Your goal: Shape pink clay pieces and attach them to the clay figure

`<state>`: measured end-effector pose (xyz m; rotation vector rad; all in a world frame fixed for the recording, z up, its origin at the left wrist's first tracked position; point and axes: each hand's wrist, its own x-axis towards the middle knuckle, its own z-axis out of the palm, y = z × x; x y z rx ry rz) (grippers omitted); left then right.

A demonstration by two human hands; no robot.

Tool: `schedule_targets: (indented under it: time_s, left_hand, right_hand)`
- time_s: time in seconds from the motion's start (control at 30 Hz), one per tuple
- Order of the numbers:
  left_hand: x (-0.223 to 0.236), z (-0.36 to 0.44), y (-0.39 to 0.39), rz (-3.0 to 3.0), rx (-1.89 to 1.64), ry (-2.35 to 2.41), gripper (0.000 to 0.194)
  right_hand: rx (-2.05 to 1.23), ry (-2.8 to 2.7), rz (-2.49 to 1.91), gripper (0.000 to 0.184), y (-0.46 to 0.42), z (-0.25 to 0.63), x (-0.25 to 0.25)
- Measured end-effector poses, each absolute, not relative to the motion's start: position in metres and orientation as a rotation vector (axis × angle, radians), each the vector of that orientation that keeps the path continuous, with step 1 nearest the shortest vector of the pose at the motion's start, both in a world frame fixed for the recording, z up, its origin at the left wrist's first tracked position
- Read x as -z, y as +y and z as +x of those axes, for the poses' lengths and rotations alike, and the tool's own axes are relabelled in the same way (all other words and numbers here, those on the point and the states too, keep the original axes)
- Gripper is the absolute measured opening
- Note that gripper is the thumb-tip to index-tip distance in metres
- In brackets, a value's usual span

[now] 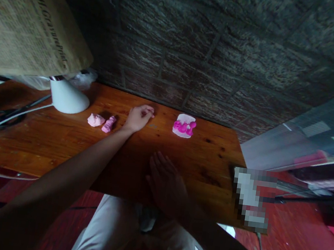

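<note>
My left hand [139, 118] rests on the wooden table near the brick wall, its fingers loosely curled toward the thumb. I see nothing in it. My right hand [167, 178] lies palm down closer to the table's front edge, fingers stretched out; whatever may be under the palm is hidden. To the left of my left hand sit a pale pink lump [95, 120] and a darker pink lump [109, 124], both like modelling clay. Farther right, a flat whitish-pink piece [185, 118] bears bright magenta shapes [188, 128], including what looks like a small spiral. Neither hand touches these pieces.
A lamp with a white base [69, 98] and a newsprint-patterned shade [29, 25] stands at the left. Black-handled scissors [5, 116] and a white cable [7, 122] lie beside it. A blurred-out device [249, 197] sits at the table's right edge. The brick wall [179, 53] borders the back.
</note>
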<state>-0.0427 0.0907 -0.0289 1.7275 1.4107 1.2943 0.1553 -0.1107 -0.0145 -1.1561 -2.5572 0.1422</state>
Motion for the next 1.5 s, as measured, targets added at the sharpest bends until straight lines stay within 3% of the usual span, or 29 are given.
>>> schedule_targets:
  time_s: [0.17,0.37,0.63,0.83,1.0,1.23,1.5]
  left_hand:
    - [0.025,-0.042,0.088,1.721,-1.284,1.415,0.019]
    - [0.027,-0.043,0.089,1.706,-1.298,1.430,0.021]
    - [0.027,-0.041,0.089,1.729,-1.275,1.405,0.020]
    - [0.026,-0.042,0.088,1.665,-1.304,1.404,0.018]
    - [0.025,-0.041,0.088,1.712,-1.285,1.377,0.015]
    - [0.028,-0.043,0.088,1.656,-1.313,1.386,0.016]
    - [0.027,-0.043,0.087,1.678,-1.307,1.370,0.016]
  right_hand:
    - [-0.144,-2.469,-1.299,0.056,-0.109,0.159,0.013]
    - [-0.145,-2.492,-1.277,0.081,-0.099,0.149,0.004]
    - [-0.116,-2.453,-1.444,0.074,-0.102,0.160,0.001]
    - [-0.089,-2.583,-1.235,0.075,-0.121,0.157,0.003]
    - [-0.077,-2.464,-1.410,0.070,-0.109,0.163,0.001]
    - [-0.142,-2.624,-1.153,0.075,-0.131,0.151,0.003]
    - [-0.093,-2.470,-1.411,0.077,-0.090,0.144,-0.003]
